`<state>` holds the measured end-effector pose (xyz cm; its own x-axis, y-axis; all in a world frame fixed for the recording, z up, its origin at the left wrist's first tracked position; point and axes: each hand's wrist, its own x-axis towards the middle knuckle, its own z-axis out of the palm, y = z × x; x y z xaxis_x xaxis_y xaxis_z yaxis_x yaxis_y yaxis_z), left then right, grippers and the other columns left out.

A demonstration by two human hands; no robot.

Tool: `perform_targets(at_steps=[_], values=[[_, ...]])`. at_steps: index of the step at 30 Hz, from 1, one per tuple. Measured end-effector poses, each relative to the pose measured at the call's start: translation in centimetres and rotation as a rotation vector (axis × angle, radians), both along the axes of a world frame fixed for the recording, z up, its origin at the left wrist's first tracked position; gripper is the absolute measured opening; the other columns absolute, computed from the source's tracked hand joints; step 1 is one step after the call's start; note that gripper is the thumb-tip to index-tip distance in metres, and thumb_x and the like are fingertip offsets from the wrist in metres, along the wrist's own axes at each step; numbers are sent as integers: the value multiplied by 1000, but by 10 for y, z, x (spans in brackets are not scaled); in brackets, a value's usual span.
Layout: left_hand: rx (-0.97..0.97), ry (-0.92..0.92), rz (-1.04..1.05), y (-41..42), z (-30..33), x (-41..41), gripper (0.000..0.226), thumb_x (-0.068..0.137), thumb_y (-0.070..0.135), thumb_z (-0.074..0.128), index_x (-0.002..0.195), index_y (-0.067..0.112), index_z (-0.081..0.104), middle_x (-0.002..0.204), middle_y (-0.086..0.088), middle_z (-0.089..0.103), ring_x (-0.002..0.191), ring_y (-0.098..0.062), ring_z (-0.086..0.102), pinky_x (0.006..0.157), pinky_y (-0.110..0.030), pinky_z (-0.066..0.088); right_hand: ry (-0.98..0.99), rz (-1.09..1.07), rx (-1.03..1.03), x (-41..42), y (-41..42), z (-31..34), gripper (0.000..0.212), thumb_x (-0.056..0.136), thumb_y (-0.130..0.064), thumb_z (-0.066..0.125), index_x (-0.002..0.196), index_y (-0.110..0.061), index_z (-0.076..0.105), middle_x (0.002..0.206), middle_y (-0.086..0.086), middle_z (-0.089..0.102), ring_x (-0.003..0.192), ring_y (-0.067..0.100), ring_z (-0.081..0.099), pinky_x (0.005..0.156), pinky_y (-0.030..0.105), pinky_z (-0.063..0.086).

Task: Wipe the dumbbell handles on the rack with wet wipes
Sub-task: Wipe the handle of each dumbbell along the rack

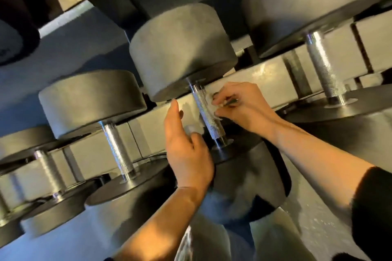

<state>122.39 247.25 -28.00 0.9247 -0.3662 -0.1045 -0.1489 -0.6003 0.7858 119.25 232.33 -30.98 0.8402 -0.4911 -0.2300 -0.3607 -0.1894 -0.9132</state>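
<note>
The wipe sits against the knurled handle of the middle dumbbell on the rack. The right hand pinches it with curled fingers just right of the handle. The left hand stands edge-on just left, fingers straight, holding nothing.

Bare forearms — black right sleeve

We note a gym weight area: round-headed dumbbells with knurled steel handles sit in rows on a pale metal rack.
</note>
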Motion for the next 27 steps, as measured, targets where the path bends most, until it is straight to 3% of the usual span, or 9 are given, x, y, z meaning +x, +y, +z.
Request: perform_targets(at_steps=[5, 7, 10, 15, 18, 21, 22, 24, 27], values=[[8, -21, -3, -2, 4, -4, 64, 81, 5, 38, 141, 26, 33, 139, 11, 43, 127, -9, 46, 108, -32, 35, 125, 274, -34, -18, -7, 2, 14, 65, -1, 80, 75, -9, 75, 76, -5, 61, 71, 11, 59, 63, 8, 41], [13, -19, -9, -1, 3, -4, 64, 81, 5, 36, 140, 29, 32, 134, 19, 43, 124, -5, 47, 108, -32, 38, 143, 287, 11, -21, -7, 2, 16, 62, -2, 80, 75, -10, 75, 76, -5, 62, 69, 6, 56, 62, 7, 40], [33, -5, -7, -2, 3, -4, 65, 79, 5, 34, 138, 32, 33, 129, 25, 42, 120, 2, 48, 106, -27, 39, 158, 188, 52, -18, -9, -4, 17, 66, 0, 77, 78, -12, 75, 77, -6, 63, 70, 0, 55, 62, 5, 38], [28, -48, -61, -1, 3, -3, 62, 81, 3, 36, 140, 22, 35, 136, 10, 46, 118, -2, 50, 104, -27, 41, 26, -110, 39, 4, -16, -17, 18, 76, 1, 68, 87, -13, 72, 86, -4, 68, 74, -4, 56, 69, -1, 40], [51, -47, -73, -1, 1, -3, 64, 80, 2, 36, 143, 19, 36, 135, 14, 46, 120, -3, 49, 105, -31, 41, 18, -30, 213, 16, -14, -17, 25, 79, -5, 68, 102, -16, 69, 91, -10, 65, 86, -2, 60, 74, 7, 45], [60, -20, -72, 0, 2, -3, 65, 80, 2, 35, 143, 19, 36, 133, 17, 45, 120, 0, 48, 106, -31, 40, 35, -7, 296, 16, -9, -19, 22, 83, -6, 65, 105, -10, 68, 93, 4, 68, 91, 19, 65, 83, 32, 54], [64, -11, -69, -1, 3, -3, 65, 80, 2, 35, 143, 19, 36, 134, 17, 45, 120, 0, 48, 106, -30, 40, 39, -15, 313, 14, -8, -20, 23, 82, -6, 65, 105, -11, 67, 94, 7, 68, 91, 21, 65, 85, 35, 53], [74, 2, -60, -1, 3, -2, 65, 80, 2, 35, 144, 17, 38, 135, 14, 46, 120, 0, 48, 106, -27, 39, 45, -2, 317, 9, -8, -23, 25, 80, -6, 68, 103, -14, 66, 92, 0, 68, 90, 10, 65, 85, 26, 52], [77, -3, -76, -2, 4, -3, 62, 80, 2, 35, 140, 18, 40, 133, 15, 46, 119, 2, 48, 104, -22, 37, 66, 45, 350, 2, -11, -22, 27, 76, -3, 71, 98, -17, 64, 82, -7, 64, 76, -4, 61, 71, 11, 47]])
